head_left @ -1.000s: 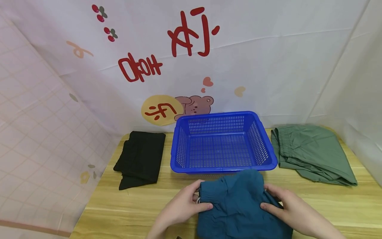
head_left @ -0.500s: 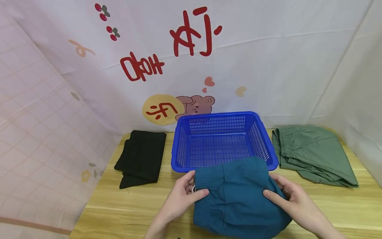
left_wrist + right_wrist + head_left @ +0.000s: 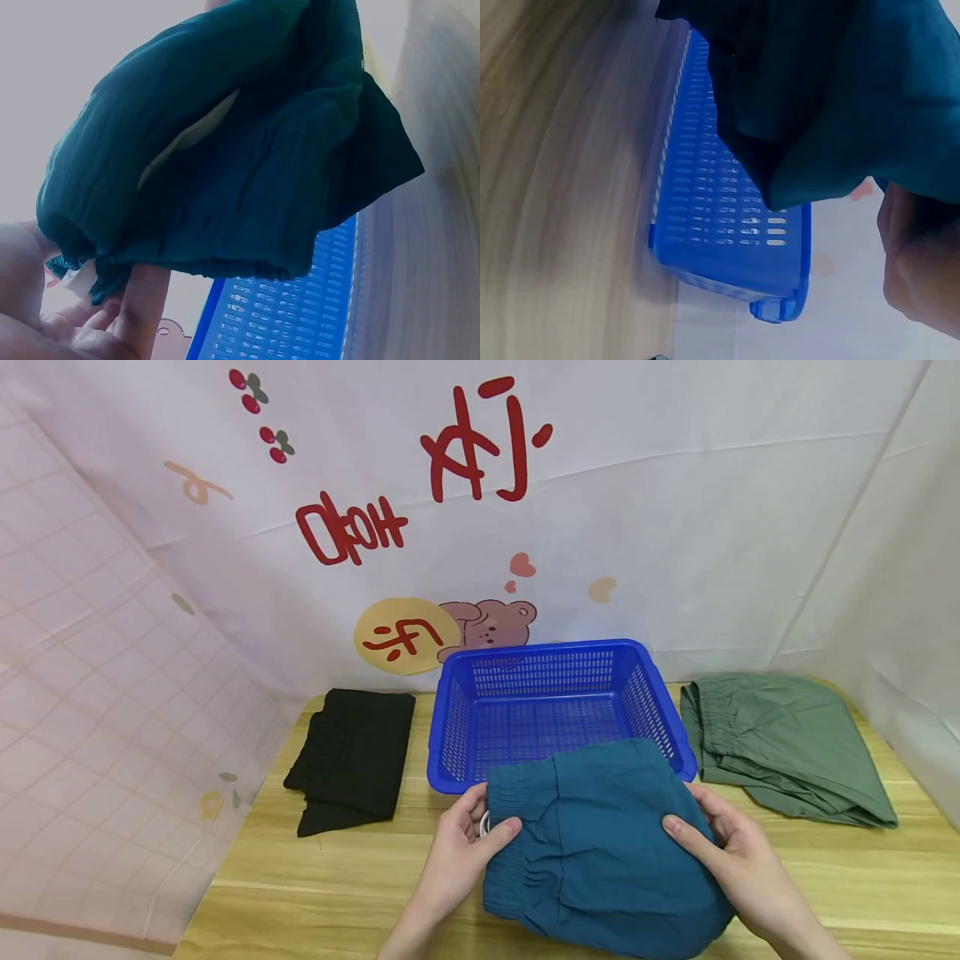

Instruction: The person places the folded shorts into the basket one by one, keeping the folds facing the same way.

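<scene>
The wooden table [image 3: 247, 893] runs back to a printed white backdrop [image 3: 645, 510], and near the middle of its far edge sits a blue basket [image 3: 540, 675] with nothing in it that I can see. Its near rim looks like the first trouble spot: were the bundle moved forward too low, it could catch there and shove the basket into the backdrop.

The teal garment [image 3: 615, 852] is up off the table, between the basket and the near side, covering part of that rim from where I stand; whether it touches, I can't tell. From the wrist views its layers gape underneath and a loose corner hangs down, so the fold could slump apart if either end were let go early.

The folded green garment [image 3: 787, 747] lies toward the far right corner, close by the basket's right side; a nudged basket might ruck it up. The black garment [image 3: 356, 760], by the far left corner, lies well apart and seems safe enough.

The right hand [image 3: 738, 852] grips the leg end, thumb on top; a slack hold there would probably let the under layers slide out. The left hand [image 3: 468, 843] pinches the waistband end, thumb over the gathers. Beside those fingers pokes a white drawstring [image 3: 483, 823], which might snag on them at release.
</scene>
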A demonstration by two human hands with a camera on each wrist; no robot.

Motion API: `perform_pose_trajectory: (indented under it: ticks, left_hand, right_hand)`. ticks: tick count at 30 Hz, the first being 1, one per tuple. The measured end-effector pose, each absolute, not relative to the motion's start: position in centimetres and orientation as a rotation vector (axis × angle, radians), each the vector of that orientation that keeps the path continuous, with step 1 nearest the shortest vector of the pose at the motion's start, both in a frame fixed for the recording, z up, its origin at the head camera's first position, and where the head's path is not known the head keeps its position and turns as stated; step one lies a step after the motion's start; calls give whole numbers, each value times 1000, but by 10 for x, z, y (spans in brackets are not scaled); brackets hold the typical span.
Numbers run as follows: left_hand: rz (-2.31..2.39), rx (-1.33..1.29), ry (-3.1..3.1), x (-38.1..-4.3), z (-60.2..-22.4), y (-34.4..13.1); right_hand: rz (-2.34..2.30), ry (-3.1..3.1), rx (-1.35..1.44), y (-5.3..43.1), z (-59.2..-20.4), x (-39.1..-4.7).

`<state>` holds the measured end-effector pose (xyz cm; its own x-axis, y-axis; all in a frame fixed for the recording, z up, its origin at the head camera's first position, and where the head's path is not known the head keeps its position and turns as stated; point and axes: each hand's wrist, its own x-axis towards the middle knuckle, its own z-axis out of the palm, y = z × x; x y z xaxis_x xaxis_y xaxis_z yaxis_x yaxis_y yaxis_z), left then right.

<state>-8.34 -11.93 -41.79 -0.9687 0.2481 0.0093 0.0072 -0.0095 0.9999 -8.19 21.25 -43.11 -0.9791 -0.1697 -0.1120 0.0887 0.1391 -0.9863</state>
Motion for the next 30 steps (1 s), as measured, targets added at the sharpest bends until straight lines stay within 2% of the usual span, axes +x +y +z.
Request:
perform_pose_trajectory:
  ticks: [13, 25, 30]
  left_hand:
    - [2015, 220, 2114, -80, -411, -120]
    - [1979, 158, 2228, -77, -409, -121]
    - [1978, 167, 2310, -82, -404, -122]
  right_hand:
    - [-1956, 2201, 44, 209, -433, -82]
    - [-2013, 2185, -6, 205, -429, -84]
    - [-2013, 2244, -114, 202, -416, -94]
